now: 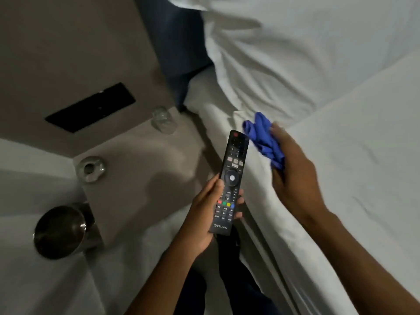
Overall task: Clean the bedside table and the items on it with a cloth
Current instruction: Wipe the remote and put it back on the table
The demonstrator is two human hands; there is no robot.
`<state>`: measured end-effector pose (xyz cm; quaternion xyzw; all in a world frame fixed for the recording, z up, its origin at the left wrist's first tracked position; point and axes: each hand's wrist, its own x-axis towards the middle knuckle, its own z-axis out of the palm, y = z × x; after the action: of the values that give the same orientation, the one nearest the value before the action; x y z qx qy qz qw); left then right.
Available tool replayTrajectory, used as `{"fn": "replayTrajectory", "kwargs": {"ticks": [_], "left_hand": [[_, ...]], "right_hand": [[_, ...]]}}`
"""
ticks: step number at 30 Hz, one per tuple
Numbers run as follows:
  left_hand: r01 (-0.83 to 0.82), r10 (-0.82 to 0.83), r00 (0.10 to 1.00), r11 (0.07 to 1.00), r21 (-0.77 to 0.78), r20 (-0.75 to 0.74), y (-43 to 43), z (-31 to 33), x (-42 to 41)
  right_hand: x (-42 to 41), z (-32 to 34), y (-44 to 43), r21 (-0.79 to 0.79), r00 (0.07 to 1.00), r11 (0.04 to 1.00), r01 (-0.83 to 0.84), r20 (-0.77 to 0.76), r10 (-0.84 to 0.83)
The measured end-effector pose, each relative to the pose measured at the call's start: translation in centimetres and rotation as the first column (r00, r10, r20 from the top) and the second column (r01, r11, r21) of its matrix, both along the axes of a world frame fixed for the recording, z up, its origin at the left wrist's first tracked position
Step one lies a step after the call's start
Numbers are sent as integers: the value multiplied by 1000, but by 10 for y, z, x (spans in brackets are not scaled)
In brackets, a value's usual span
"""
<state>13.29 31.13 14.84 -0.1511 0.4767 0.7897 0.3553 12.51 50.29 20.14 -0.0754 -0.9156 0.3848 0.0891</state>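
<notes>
My left hand [204, 214] grips the lower half of a black TV remote [230, 178], buttons facing up, above the gap between the bedside table and the bed. My right hand [293, 180] is closed on a bunched blue cloth [264, 139], just right of the remote's top end and apart from it. The grey bedside table [141, 178] lies to the left. A clear drinking glass [163, 120] stands at its far corner and a glass ashtray [91, 168] sits near its left edge.
A white bed [341, 155] with a pillow [295, 53] fills the right side. A black switch panel [91, 108] is set in the grey wall panel behind the table. A dark metal bin [60, 231] stands on the floor left of the table.
</notes>
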Motion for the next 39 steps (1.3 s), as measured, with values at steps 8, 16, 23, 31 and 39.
{"fn": "replayTrajectory", "kwargs": {"ticks": [8, 16, 23, 31, 39], "left_hand": [[-324, 327, 943, 945, 47, -60, -91, 13, -3], [-637, 594, 751, 767, 76, 289, -151, 10, -13], [-677, 644, 724, 732, 73, 248, -205, -4, -4], [-481, 486, 874, 857, -186, -25, -229, -6, 22], [-409, 409, 911, 912, -22, 49, -215, 9, 37]], "right_hand": [[-17, 8, -152, -24, 911, 920, -392, 126, 392], [30, 18, -216, -154, 840, 847, -509, 127, 527], [52, 32, -220, -231, 724, 800, -553, 341, 599], [7, 29, -229, -155, 891, 915, -374, 215, 400], [-42, 31, -279, -18, 914, 914, -406, -2, 406]]}}
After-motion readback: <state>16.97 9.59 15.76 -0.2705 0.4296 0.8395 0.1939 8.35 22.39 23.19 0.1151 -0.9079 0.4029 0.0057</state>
